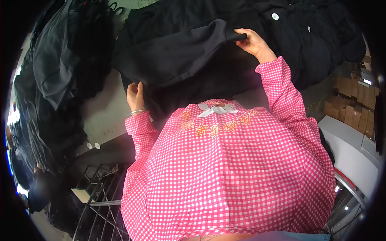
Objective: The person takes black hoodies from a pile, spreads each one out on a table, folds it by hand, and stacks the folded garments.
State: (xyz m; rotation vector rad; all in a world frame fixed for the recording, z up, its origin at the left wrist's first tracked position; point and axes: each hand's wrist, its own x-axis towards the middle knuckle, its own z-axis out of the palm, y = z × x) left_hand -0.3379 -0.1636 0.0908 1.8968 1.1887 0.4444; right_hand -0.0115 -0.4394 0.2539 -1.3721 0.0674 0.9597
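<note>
A black garment (181, 54) is stretched between my two hands over the table. My right hand (253, 42), at the upper right, pinches the narrow end of a sleeve-like part between thumb and fingers. Lower and to the left, my left hand (135, 96) has its fingers closed at the garment's near left edge. More black cloth lies beneath and behind the garment, so its full outline is hard to make out. Both of my forearms are in pink checked sleeves.
Dark garments (56, 60) hang along the left. More black clothing (317, 48) with round white tags lies at the upper right. Cardboard boxes (354, 104) are stacked at the right, above a white surface (350, 140). A metal rack (102, 205) stands at the lower left.
</note>
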